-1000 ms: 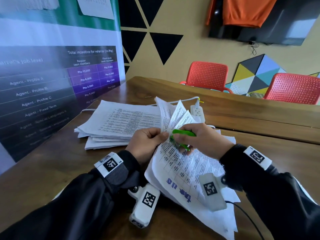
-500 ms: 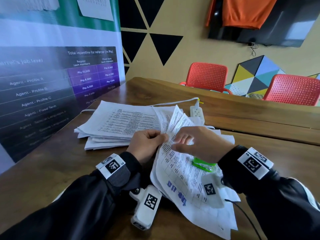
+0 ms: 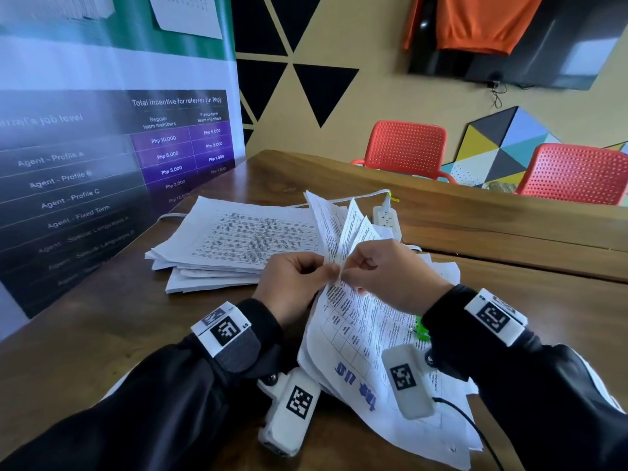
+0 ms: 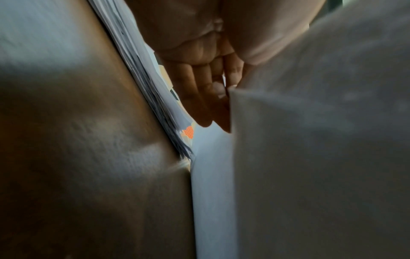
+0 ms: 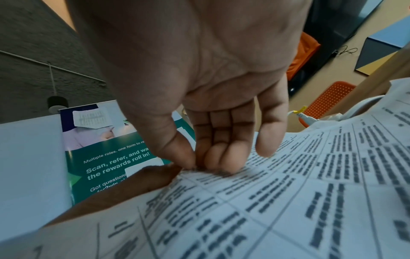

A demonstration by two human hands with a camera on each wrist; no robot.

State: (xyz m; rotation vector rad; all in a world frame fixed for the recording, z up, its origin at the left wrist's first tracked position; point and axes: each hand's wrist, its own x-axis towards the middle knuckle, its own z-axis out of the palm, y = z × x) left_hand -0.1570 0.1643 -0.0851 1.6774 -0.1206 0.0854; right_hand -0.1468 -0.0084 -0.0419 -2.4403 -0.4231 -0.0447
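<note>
**Paper bundle (image 3: 350, 334), one corner pinched between two hands**

**Head view**
- Paper bundle: sheets printed with tables. The near end lies flat on the wooden table (image 3: 102, 334) and the far corner is lifted.
- Left hand (image 3: 292, 283): the fingers are curled. Thumb and forefinger pinch the lifted corner from the left.
- Right hand (image 3: 390, 273): the fingers are curled. The tips pinch the same corner from the right and touch the left hand's tips.
- Sheet corners: above the pinch, several fan upward, apart from one another.
- Green tool (image 3: 421, 333): lies on the bundle just beside the right wrist, partly hidden by the sleeve and well apart from both sets of fingertips.
- Loose stack (image 3: 238, 239): lies flat on the table, left of the bundle and beyond the left hand.
- Power strip (image 3: 385, 217): sits just beyond the fanned corners.
- Banner (image 3: 102, 147): stands at the table's left edge.
- Red chairs (image 3: 406, 147): two of them, behind the far side.

**Left wrist view** (dim and blurred)
- Fingers (image 4: 199, 91): bent close together, with the tips against the edge of a pale sheet that fills the right half of the picture.
- Thumb: whether it bears on the other face of the sheet cannot be told here.
- Loose stack: its edge runs just left of the fingers, on the table.

**Right wrist view**
- Thumb (image 5: 175, 149) and three fingertips (image 5: 221, 157): drawn narrow and closed on the bundle's top edge.
- Little finger (image 5: 268, 136): stands slightly apart, over the printed face.
- Left hand: one digit shows beneath that edge and meets the pinch.
- Paper bundle: the printed face spreads from the fingertips toward the lower right.
</note>
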